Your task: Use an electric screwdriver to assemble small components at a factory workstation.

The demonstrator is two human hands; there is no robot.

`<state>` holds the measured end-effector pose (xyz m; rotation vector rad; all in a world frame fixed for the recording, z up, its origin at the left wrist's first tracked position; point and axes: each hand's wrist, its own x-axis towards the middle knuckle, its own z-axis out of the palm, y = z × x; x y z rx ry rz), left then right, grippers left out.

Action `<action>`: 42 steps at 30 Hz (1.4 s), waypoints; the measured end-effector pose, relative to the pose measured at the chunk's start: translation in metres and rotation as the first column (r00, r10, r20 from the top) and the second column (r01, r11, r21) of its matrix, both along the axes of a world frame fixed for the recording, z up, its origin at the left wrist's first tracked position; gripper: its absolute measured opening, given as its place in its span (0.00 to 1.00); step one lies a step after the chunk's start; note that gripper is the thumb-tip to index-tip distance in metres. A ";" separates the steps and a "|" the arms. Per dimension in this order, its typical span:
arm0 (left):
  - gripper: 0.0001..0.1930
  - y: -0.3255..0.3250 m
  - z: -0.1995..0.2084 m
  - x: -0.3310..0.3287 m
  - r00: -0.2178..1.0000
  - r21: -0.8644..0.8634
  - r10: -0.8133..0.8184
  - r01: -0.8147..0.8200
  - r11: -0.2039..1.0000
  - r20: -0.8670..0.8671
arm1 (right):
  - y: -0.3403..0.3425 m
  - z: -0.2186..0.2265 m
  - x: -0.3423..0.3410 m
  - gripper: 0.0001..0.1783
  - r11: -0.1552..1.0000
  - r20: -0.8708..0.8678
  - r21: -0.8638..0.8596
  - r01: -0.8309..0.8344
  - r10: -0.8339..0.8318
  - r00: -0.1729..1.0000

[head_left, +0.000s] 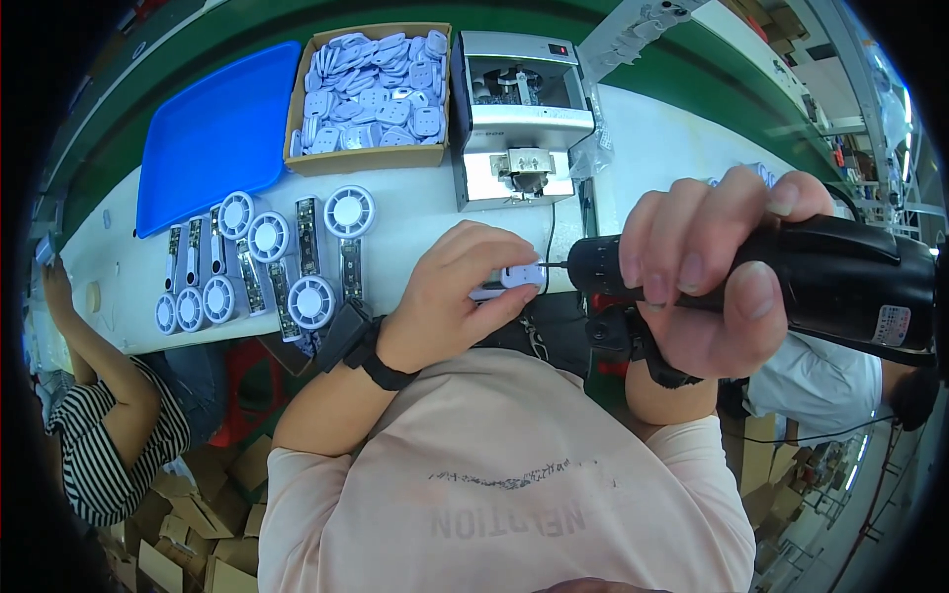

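My left hand (443, 289) pinches a small white plastic casing piece (522, 276) between thumb and fingers, close to the table's front edge. Most of that piece is covered by the fingers. Wrapped in my right hand (717, 267) is a black electric screwdriver (840, 272), held almost level and pointing left. Its thin bit (556, 265) reaches the right end of the casing piece; whether it sits in a screw is too small to tell. Left of my left hand lie several handheld fans (350, 211) with round white heads and exposed circuit boards in their handles.
Behind the fans stands a cardboard box (371, 158) full of white plastic pieces, beside a blue tray (213, 138). A silver screw-feeder machine (519, 128) is at the back middle. One person's arm (129, 385) shows at far left; another person in white (825, 385) is at right.
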<state>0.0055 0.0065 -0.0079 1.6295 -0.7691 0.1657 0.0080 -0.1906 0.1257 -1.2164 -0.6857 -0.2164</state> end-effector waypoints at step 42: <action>0.24 0.004 -0.013 -0.011 0.992 -0.029 0.020 -0.023 0.999 -0.121 | 0.011 -0.058 0.067 0.17 0.937 -0.215 -0.105 0.333 -0.348 0.913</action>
